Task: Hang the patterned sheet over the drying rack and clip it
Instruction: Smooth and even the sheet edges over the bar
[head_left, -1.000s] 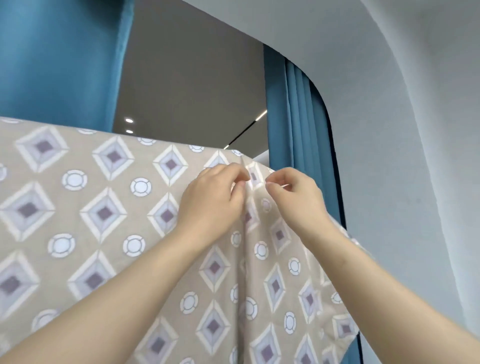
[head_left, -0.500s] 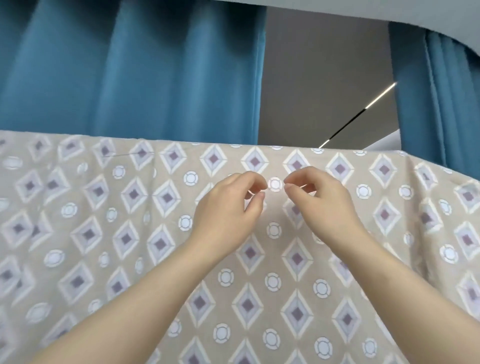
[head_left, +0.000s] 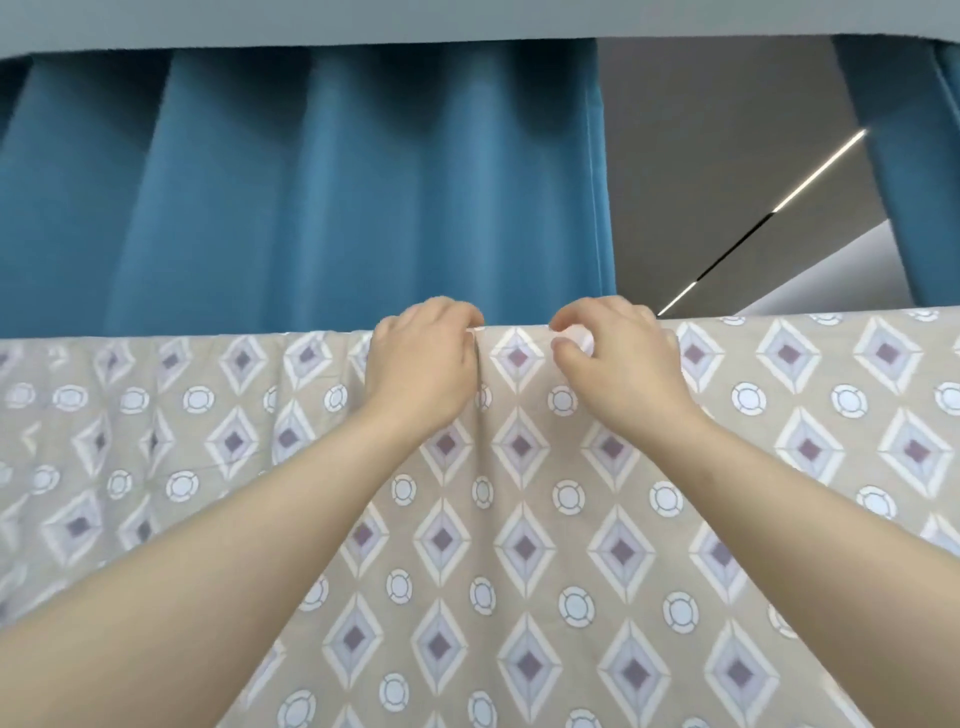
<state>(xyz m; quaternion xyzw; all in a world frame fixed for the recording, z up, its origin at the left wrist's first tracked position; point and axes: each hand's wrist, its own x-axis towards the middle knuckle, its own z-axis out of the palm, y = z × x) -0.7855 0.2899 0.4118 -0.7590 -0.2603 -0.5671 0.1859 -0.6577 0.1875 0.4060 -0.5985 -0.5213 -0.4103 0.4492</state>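
Head view: sheet (head_left: 519, 519) drapes over the rack, whose bar is hidden under the top fold. Left hand (head_left: 423, 358) and right hand (head_left: 621, 364) pinch that fold close together, likely steadying it for a clip; none shows clearly. The fold runs free on both sides, with the curtain (head_left: 337, 197) behind.

The patterned sheet (head_left: 519, 519) hangs as an unbroken wall below its top fold, blocking any reach forward there. The left hand (head_left: 421, 358) and right hand (head_left: 618, 364) pinch the fold's middle with a narrow gap between them, and the fold is bare to either side. Above the fold is open air, backed at left by a blue curtain (head_left: 311, 208) and deeper past the curtain's right edge.
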